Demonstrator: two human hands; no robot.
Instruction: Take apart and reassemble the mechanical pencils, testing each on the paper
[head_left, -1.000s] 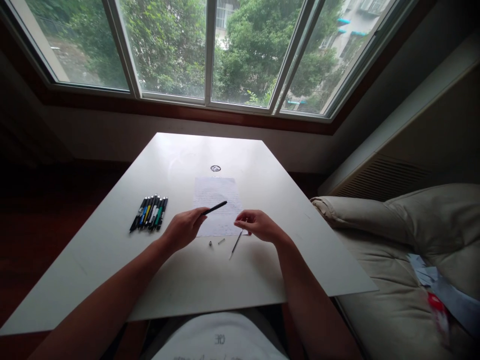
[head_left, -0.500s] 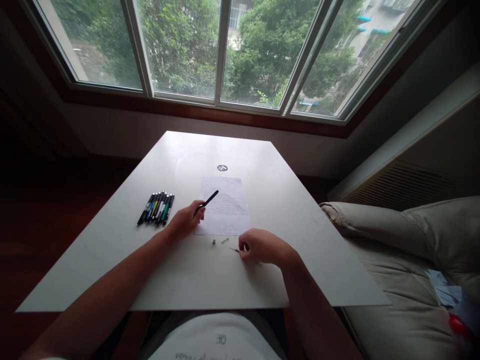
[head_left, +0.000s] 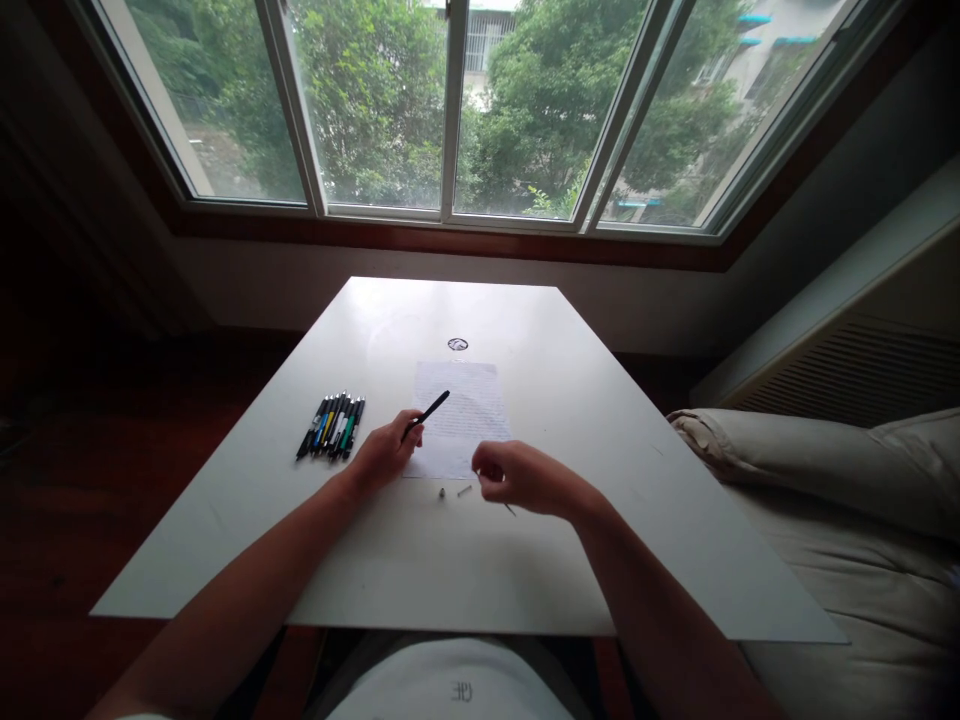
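Observation:
In my left hand (head_left: 386, 450) a black pen barrel (head_left: 431, 410) is gripped, slanting up and to the right over the printed sheet (head_left: 457, 385). My right hand (head_left: 525, 478) is closed in a pinch just above the sheet's lower right corner. A thin, dark end of what looks like a pen refill (head_left: 511, 510) sticks out below that hand; the fingers cover most of it. On the table between the hands lie a small metallic pen tip (head_left: 442, 492) and, beside it, a small spring (head_left: 465, 490).
A row of several pens (head_left: 331, 428) lies on the white table (head_left: 405, 570), left of the sheet. Beyond the sheet is a round dark-and-white emblem (head_left: 457, 344). A beige sofa (head_left: 810, 550) stands to the right, and a window (head_left: 450, 120) spans the far wall.
My right hand has lifted and turned, bringing its fingertips nearer the sheet; the thin refill now shows below the hand instead of left of the fingers. My left hand keeps the barrel. The view has shifted slightly.

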